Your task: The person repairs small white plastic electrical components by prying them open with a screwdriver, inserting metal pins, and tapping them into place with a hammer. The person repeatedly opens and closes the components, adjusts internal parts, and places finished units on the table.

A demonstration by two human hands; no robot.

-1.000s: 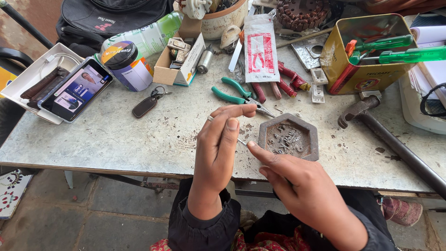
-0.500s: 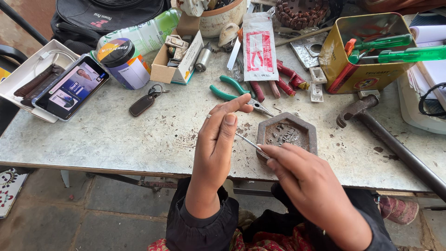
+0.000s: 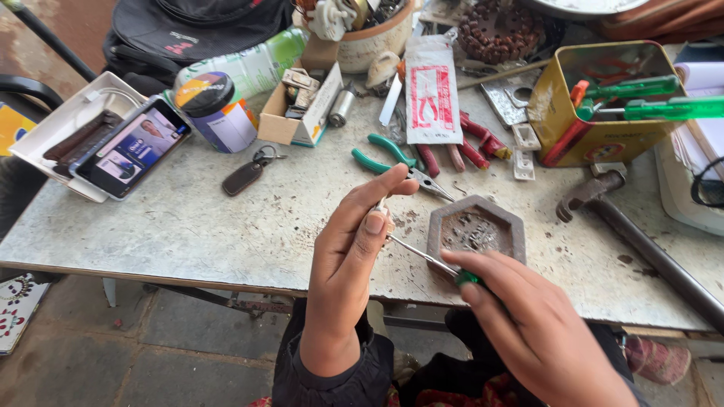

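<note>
A worn grey surface (image 3: 188, 226) carries everything; on it lie a hammer (image 3: 641, 241), a yellow tin (image 3: 596, 113), a phone (image 3: 132, 147), green pliers (image 3: 392, 158) and a hexagonal tray (image 3: 477, 230); the right hand (image 3: 535, 324) is clamped on a thin screwdriver (image 3: 422, 256) just before the tray; the left hand (image 3: 354, 241) pinches a small part, too small to tell, at its tip.

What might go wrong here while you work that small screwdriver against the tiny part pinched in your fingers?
The screwdriver tip points at the left hand, so a slip could jab the fingertips. The pinched part is barely visible and might drop among the debris on the table or into the hexagonal tray.
</note>
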